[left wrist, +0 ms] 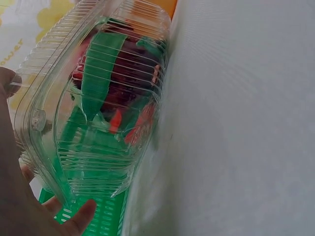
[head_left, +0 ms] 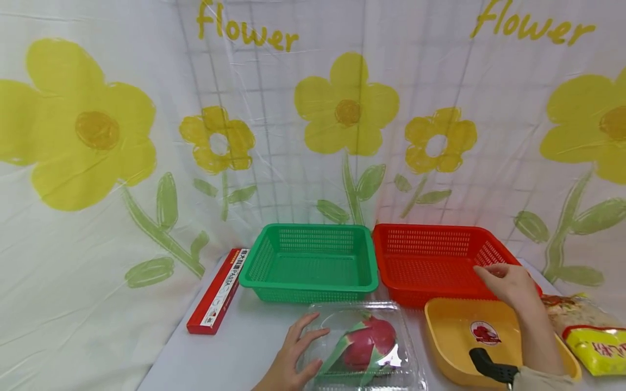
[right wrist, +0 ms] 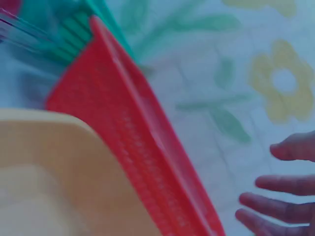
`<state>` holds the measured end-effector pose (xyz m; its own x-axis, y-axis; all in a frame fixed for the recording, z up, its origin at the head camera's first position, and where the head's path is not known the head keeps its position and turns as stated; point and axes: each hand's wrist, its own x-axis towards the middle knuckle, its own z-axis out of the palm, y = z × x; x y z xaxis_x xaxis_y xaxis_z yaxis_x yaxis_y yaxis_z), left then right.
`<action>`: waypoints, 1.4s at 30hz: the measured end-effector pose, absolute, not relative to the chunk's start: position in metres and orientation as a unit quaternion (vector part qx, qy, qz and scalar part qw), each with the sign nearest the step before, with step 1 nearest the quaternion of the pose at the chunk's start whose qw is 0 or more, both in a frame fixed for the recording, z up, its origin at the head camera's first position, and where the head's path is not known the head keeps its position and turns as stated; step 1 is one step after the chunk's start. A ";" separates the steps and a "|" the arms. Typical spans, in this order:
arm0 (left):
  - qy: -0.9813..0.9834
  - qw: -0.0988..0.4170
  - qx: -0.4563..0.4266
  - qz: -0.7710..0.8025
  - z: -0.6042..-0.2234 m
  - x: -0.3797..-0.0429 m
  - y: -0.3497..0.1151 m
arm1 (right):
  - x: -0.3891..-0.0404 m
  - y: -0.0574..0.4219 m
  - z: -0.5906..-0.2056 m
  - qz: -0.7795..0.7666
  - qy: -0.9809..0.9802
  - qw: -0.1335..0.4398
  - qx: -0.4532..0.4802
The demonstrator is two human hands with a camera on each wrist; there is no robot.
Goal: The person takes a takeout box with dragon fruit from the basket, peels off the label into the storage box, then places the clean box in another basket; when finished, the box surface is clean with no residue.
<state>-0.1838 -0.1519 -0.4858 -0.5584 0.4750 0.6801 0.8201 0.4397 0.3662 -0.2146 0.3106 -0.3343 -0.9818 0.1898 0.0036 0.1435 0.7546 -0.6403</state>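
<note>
A clear plastic clamshell box (head_left: 337,313) sits on the near middle of the table. Inside it lies a dragon fruit (head_left: 374,336), pink-red with green leaf-like scales. My left hand (head_left: 298,353) rests its spread fingers along the left side of that box, touching it; the left wrist view shows the fingers (left wrist: 81,216) at its rim. Over the yellow basin (head_left: 437,326) and the near right part of the red basket (head_left: 415,271) hovers my right hand (head_left: 511,288). Its fingers (right wrist: 280,187) are extended and apart, with nothing between them.
Left of the red basket stands a green basket (head_left: 308,293). A red-and-white pasta box (head_left: 217,293) lies at its left. Several food packets, including a yellow bag (head_left: 596,347), lie at far right. Behind hangs a flower-printed curtain (head_left: 274,179).
</note>
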 end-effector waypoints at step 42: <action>-0.774 -0.016 -0.155 -0.614 -0.458 -0.172 -0.146 | -0.285 0.157 -0.404 0.194 -0.920 0.179 0.291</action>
